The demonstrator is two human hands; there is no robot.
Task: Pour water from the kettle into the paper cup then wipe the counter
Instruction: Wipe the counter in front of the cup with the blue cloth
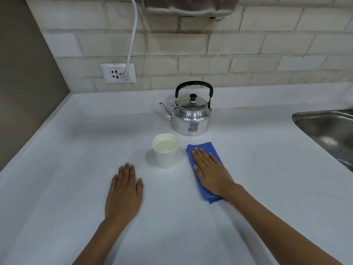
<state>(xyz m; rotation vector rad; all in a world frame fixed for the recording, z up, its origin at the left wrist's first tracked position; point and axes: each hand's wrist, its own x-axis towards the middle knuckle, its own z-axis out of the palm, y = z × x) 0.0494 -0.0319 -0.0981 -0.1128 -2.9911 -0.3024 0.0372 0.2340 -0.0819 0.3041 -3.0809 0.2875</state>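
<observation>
A silver kettle [191, 115] with a black handle stands upright near the back of the white counter [76, 150], spout pointing left. In front of it a white paper cup [165, 151] stands upright with water inside. My right hand [210, 171] lies flat, fingers together, pressing on a folded blue cloth [202, 148] just right of the cup. My left hand [125, 192] rests palm down on the bare counter, left of and nearer than the cup, holding nothing.
A steel sink [328, 131] is set into the counter at the right edge. The tiled wall behind carries a socket [118, 73] with a white cable [132, 39] plugged in. A brown side wall closes the left end.
</observation>
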